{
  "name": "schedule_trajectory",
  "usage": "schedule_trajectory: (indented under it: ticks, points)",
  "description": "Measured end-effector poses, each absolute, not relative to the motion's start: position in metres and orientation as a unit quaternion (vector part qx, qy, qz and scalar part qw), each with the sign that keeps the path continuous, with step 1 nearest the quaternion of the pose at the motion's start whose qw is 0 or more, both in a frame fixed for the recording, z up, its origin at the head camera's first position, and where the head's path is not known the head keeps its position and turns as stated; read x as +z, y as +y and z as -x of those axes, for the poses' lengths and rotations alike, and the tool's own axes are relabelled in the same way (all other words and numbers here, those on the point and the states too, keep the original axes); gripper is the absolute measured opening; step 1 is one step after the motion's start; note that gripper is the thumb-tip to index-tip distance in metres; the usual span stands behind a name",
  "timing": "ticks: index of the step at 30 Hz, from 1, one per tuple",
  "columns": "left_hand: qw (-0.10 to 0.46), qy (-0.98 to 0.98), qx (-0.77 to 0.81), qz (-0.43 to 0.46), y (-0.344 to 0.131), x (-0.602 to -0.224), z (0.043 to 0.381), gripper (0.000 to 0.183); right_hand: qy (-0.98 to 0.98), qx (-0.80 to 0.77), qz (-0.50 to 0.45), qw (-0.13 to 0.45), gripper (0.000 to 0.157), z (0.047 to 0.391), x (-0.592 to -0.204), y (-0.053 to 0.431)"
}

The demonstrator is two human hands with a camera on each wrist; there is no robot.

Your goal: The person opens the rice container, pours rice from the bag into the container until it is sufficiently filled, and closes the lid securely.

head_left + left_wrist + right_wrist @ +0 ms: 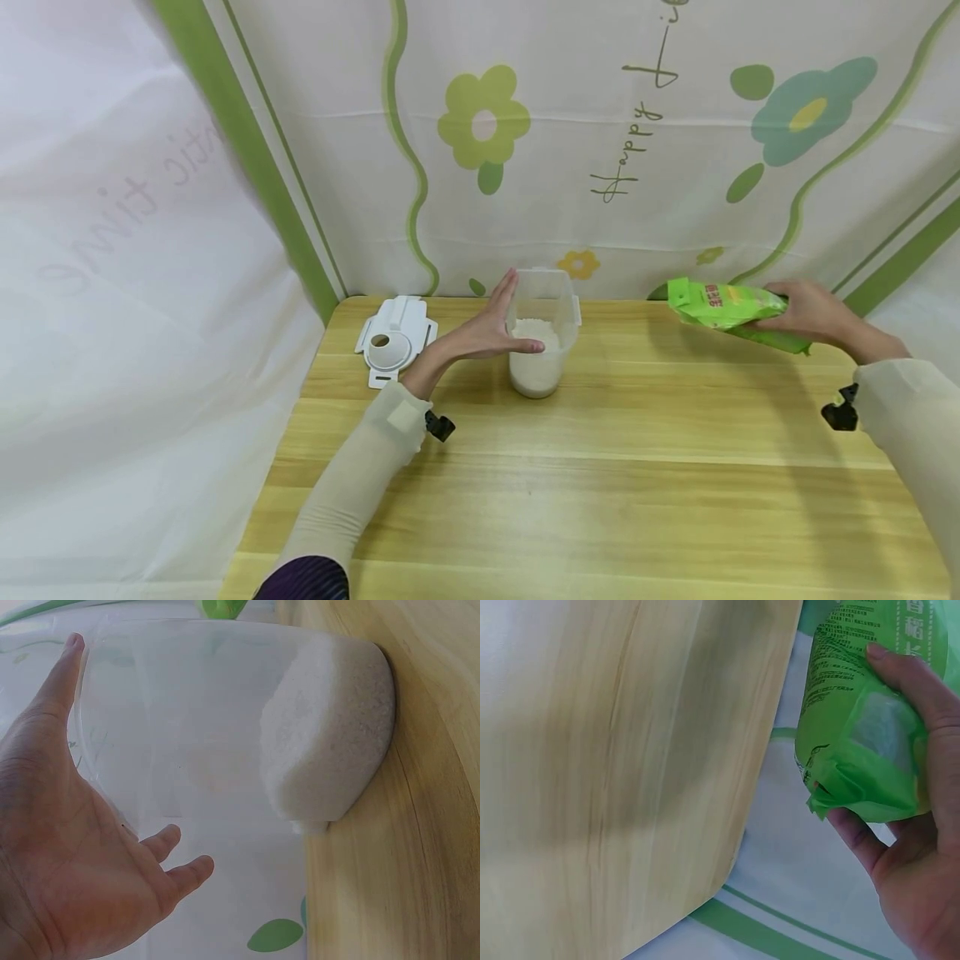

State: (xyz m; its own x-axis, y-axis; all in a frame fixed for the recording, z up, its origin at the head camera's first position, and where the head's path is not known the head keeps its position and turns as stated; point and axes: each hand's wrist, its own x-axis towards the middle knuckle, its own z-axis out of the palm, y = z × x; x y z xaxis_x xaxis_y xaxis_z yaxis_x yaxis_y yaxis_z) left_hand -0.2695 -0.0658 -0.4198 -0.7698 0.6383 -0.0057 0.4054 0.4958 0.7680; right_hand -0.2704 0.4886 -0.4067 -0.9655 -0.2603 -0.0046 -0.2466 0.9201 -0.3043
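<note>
A clear plastic container [545, 304], partly filled with white rice [538, 367], stands upright near the table's back edge. My left hand [487, 329] is at its left side, thumb and fingers spread near the upper part. In the left wrist view, the left hand [82, 847] looks spread beside the rim, its palm toward the clear wall [195, 712]. At the far right, my right hand [813, 312] grips a green printed rice bag [720, 304], held tilted above the table. The right wrist view shows the thumb across the bag [855, 712], with fingers beneath its crumpled end.
A white plastic lid [396, 333] with a round opening lies on the table left of the container. The wooden table [600, 500] ends against a patterned curtain [525, 217] at the back. Another white sheet [150, 333] hangs along the left.
</note>
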Motion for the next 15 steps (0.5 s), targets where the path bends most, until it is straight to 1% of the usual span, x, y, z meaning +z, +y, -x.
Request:
schedule_trajectory:
  ticks: [5, 7, 12, 15]
  points:
    - [0.143, 0.851, 0.400, -0.310, -0.066, -0.420, 0.269, 0.130, 0.981, -0.139, 0.129, 0.025, 0.054, 0.270, -0.414, 0.498]
    - [0.142, 0.850, 0.401, -0.311, -0.066, -0.421, 0.269, 0.130, 0.981, -0.142, 0.131, 0.025, 0.055, 0.269, -0.417, 0.501]
    - [0.142, 0.850, 0.401, -0.311, -0.066, -0.421, 0.270, 0.130, 0.979, -0.148, 0.137, 0.024, 0.052, 0.266, -0.423, 0.507]
    - [0.143, 0.849, 0.401, -0.311, -0.066, -0.421, 0.270, 0.130, 0.980, -0.141, 0.137, 0.025, 0.054, 0.265, -0.425, 0.511]
